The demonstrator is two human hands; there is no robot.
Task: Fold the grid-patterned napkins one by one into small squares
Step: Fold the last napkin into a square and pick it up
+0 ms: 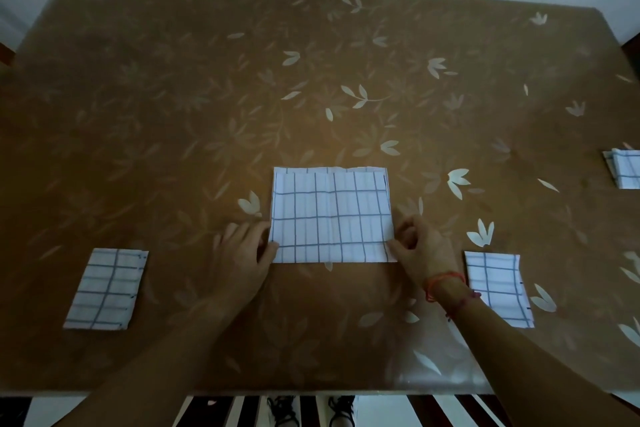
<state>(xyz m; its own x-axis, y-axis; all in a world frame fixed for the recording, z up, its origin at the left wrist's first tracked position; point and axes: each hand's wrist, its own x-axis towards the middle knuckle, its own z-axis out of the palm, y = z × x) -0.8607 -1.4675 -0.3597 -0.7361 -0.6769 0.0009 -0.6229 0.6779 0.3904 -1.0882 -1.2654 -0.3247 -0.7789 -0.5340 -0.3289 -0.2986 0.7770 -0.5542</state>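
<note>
A white napkin with a blue grid (331, 215) lies flat in the middle of the table, folded into a wide rectangle. My left hand (244, 253) pinches its near left corner. My right hand (420, 246), with a red string bracelet at the wrist, pinches its near right corner. A smaller folded napkin (107, 289) rests at the near left. Another small folded napkin (498, 288) sits at the near right, beside my right forearm.
The table (311, 80) has a brown cover with pale leaf prints. A stack of grid napkins (625, 168) lies at the right edge, partly cut off. The near table edge runs along the bottom, with a striped floor and shoes below it.
</note>
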